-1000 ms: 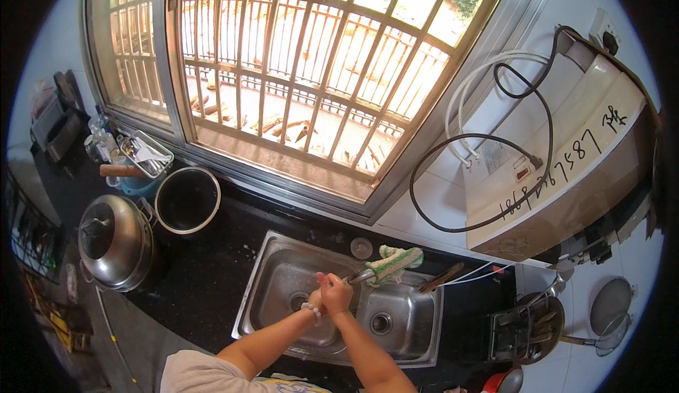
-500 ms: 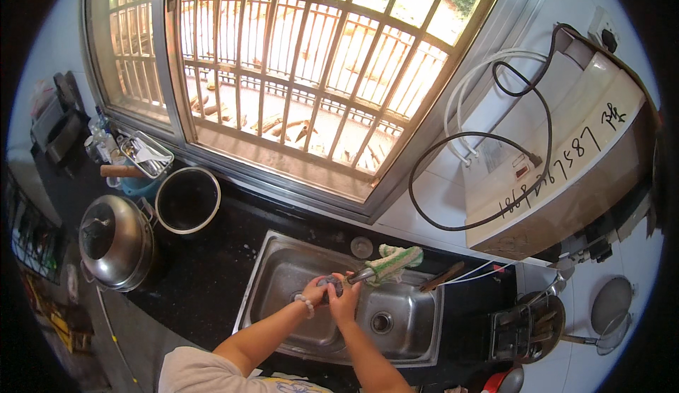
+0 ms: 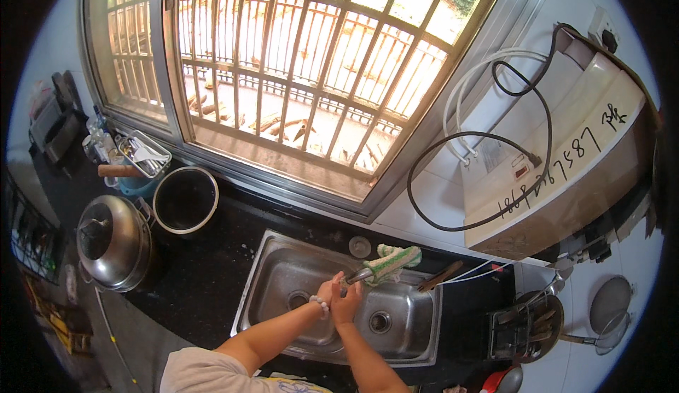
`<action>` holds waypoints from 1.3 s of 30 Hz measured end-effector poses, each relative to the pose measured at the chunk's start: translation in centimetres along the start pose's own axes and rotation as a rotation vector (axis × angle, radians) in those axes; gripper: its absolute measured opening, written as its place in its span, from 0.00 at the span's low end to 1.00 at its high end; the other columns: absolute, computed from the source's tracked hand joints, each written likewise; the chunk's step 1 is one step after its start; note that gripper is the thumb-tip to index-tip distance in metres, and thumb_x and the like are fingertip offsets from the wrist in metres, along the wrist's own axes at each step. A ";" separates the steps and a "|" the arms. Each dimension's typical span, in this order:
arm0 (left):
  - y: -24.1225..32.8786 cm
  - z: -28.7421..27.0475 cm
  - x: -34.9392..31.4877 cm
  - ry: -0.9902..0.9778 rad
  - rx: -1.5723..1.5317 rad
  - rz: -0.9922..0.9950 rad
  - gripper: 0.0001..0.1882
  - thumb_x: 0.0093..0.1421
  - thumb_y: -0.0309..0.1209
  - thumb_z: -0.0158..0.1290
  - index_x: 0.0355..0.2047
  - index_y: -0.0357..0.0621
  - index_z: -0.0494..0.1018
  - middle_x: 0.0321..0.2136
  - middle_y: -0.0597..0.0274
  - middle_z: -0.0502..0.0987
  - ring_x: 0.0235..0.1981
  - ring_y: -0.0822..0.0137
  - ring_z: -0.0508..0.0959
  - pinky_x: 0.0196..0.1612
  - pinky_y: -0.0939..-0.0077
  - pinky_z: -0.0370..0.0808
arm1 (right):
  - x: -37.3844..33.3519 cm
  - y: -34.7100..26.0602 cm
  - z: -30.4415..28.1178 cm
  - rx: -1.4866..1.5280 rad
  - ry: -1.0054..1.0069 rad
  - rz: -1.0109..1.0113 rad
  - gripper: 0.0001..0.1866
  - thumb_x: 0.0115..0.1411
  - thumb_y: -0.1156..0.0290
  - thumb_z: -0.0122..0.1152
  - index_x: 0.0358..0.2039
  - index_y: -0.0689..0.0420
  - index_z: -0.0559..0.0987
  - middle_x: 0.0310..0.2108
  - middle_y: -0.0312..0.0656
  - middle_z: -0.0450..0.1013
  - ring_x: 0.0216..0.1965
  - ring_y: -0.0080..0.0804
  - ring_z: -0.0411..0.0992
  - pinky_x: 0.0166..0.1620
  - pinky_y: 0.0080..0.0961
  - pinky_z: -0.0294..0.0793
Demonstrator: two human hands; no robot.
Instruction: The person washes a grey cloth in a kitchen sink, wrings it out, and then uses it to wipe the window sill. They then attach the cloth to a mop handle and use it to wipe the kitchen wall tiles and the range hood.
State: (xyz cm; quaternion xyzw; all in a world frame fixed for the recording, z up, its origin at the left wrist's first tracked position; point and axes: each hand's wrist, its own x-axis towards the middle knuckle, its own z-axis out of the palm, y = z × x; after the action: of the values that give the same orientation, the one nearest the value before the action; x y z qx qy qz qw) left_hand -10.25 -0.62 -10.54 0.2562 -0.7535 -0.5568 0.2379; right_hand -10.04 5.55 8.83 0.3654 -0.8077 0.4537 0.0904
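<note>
My left hand (image 3: 326, 290), with a pale beaded bracelet (image 3: 323, 304) at its wrist, is under the tap (image 3: 358, 276), over the divider of a steel double sink (image 3: 263, 259). Pressed against it from the right is my right hand (image 3: 346, 306), its fingers bent upward near the spout. Both hands are closed together. Whatever lies between them is hidden by the fingers and palms. A green and white striped cloth (image 3: 393, 261) is draped over the tap. Below my hands both drains (image 3: 380, 321) show.
Left on the black counter (image 3: 185, 269) stand a lidded steel pot (image 3: 113, 241) and a dark round basin (image 3: 186, 200). A cutlery tray (image 3: 145, 154) is behind them. A knife-like wooden-handled tool (image 3: 440, 277) lies right of the tap. A utensil rack (image 3: 511, 333) stands farther right.
Both hands have shifted slightly right and closer under the spout. The dark grey lump between them half a second ago is out of sight now.
</note>
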 end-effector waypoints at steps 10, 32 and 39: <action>8.4 -2.9 -1.2 -0.040 -0.646 -0.699 0.23 0.62 0.51 0.39 0.41 0.45 0.72 0.31 0.63 0.75 0.33 0.69 0.74 0.34 0.72 0.72 | 0.4 2.7 1.2 -0.124 -0.139 0.068 0.27 0.54 0.51 0.55 0.11 0.63 0.74 0.12 0.50 0.68 0.18 0.53 0.69 0.24 0.42 0.67; 10.4 -7.1 0.3 -0.076 -1.032 -0.686 0.12 0.62 0.35 0.39 0.41 0.42 0.65 0.34 0.59 0.71 0.36 0.65 0.72 0.39 0.69 0.72 | 0.9 -0.6 0.9 -0.015 0.018 0.155 0.23 0.53 0.57 0.59 0.43 0.61 0.71 0.45 0.55 0.60 0.47 0.55 0.59 0.52 0.46 0.56; 10.9 -6.3 0.6 -0.007 -1.349 -0.885 0.15 0.59 0.44 0.43 0.30 0.46 0.70 0.27 0.62 0.73 0.29 0.66 0.71 0.34 0.72 0.70 | 0.1 0.2 1.5 0.039 -0.081 0.049 0.21 0.52 0.53 0.59 0.30 0.62 0.70 0.31 0.49 0.66 0.34 0.47 0.67 0.39 0.37 0.65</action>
State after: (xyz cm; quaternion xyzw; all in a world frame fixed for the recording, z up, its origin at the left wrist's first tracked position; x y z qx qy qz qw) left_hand -7.99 -2.79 1.63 0.3302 -0.0843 -0.9352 0.0964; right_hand -10.01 4.37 7.90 0.3652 -0.8105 0.4562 0.0392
